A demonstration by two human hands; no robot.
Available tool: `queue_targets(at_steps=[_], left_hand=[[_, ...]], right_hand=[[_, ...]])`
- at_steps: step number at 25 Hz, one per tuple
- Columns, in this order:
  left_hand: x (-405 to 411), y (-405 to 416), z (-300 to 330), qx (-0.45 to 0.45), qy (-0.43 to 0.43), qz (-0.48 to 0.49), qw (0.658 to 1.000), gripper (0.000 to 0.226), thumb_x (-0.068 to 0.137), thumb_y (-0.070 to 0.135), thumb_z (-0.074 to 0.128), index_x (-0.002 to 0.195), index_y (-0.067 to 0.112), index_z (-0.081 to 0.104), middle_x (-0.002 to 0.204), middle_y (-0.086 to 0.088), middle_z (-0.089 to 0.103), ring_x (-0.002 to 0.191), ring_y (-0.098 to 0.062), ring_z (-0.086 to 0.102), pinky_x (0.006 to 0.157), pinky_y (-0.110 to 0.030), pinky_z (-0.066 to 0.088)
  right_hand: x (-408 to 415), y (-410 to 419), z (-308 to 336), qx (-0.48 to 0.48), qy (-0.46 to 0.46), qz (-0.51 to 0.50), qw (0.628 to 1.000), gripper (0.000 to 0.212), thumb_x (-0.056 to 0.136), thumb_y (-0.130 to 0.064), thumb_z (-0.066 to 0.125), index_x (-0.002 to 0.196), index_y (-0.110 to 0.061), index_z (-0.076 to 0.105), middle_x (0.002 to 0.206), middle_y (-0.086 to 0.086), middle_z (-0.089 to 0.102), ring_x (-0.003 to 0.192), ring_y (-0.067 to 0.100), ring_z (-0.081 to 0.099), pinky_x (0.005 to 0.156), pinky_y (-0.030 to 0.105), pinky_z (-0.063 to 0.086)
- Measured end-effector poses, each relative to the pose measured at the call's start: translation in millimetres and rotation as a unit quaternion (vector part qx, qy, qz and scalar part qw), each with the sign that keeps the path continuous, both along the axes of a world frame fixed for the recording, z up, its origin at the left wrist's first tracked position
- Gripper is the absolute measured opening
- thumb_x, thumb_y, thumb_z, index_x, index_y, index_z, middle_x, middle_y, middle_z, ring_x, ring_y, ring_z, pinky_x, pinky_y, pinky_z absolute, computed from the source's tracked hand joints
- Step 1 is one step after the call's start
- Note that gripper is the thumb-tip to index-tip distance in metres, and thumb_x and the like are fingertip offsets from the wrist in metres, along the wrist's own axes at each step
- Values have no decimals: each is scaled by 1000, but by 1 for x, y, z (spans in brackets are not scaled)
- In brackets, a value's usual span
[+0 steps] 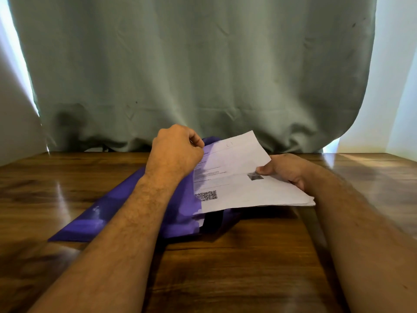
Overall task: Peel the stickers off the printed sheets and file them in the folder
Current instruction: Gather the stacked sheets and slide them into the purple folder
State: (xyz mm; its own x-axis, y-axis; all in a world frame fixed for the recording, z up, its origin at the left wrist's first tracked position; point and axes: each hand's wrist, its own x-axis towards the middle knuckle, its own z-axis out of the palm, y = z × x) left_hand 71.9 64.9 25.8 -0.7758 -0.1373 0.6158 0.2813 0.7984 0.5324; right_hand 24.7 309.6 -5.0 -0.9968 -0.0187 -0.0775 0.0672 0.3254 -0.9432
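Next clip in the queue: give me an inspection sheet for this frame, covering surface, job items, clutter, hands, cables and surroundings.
Surface: dark glossy wooden table, with glare streaks.
Job's things: stack of white printed paper sheets with dark code-like patches, held above a purple plastic folder lying on the table; a black band crosses the folder's near edge. No sticker can be made out.
Clutter: nothing seen.
Hands: left hand, fingers curled, pinches at the top sheet's far left corner; right hand has its grip on the stack's right edge.
Cables: nothing seen.
Surroundings: grey-green fabric curtain behind the table, bright light at both sides.
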Motion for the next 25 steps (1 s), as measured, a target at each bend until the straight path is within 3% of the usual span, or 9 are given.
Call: queue_targets(at_steps=[2, 5, 9, 12, 17, 20, 23, 25], left_hand=[[1, 2, -1, -2, 1, 0, 1000, 16, 77, 14, 67, 74, 28, 75, 76, 8, 73, 82, -16, 69, 88, -35, 57], [2, 1, 0, 4, 8, 4, 1000, 16, 78, 14, 66, 75, 27, 75, 75, 10, 72, 82, -15, 69, 88, -35, 57], [2, 0, 1, 17, 17, 7, 1000, 16, 79, 15, 66, 73, 27, 73, 74, 9, 72, 82, -17, 69, 88, -36, 57], [2, 3, 1, 17, 23, 10, 1000, 15, 79, 16, 65, 75, 26, 74, 77, 5, 74, 84, -20, 69, 88, -36, 56], [1, 20, -9, -19, -5, -2, 1000, 16, 81, 16, 63, 85, 25, 76, 92, 0, 75, 96, -26, 66, 90, -35, 53], [-2, 27, -15, -27, -5, 3, 1000, 19, 81, 16, 61, 88, 27, 74, 98, -1, 74, 98, -28, 65, 86, -33, 51], [-3, 29, -15, 29, 8, 7, 1000, 21, 83, 18, 58, 90, 30, 74, 99, 0, 73, 97, -27, 65, 83, -32, 51], [0, 32, -15, 44, 12, 0, 999, 22, 83, 16, 58, 91, 29, 74, 99, 0, 74, 96, -27, 65, 85, -33, 53]], right_hand=[[13, -2, 5, -80, -74, 79, 991, 22, 93, -4, 55, 110, -1, 68, 99, 16, 75, 77, 28, 73, 68, 35, 61], [21, -1, 9, -130, -100, 135, 977, 31, 90, 3, 48, 116, 0, 65, 104, 18, 74, 80, 30, 75, 65, 37, 63], [18, -7, 6, -134, -104, 129, 977, 36, 93, 12, 45, 125, 3, 59, 105, 20, 73, 76, 30, 75, 54, 33, 59], [9, -20, 1, -134, -97, 116, 979, 41, 89, 12, 52, 129, 1, 58, 111, 21, 72, 86, 33, 74, 58, 35, 61], [7, -47, -7, -148, -65, 114, 980, 41, 87, 13, 57, 126, 0, 60, 113, 19, 72, 100, 36, 71, 80, 44, 60], [16, -57, -8, -130, -88, 155, 975, 36, 90, 11, 55, 123, -1, 62, 112, 19, 72, 95, 30, 73, 74, 39, 62], [20, -56, -1, -139, -88, 136, 977, 33, 89, 9, 57, 121, 2, 64, 104, 19, 74, 79, 25, 75, 61, 33, 62], [26, -52, 4, -126, -105, 150, 975, 33, 85, 0, 62, 118, -1, 66, 106, 18, 74, 78, 25, 75, 66, 34, 62]])
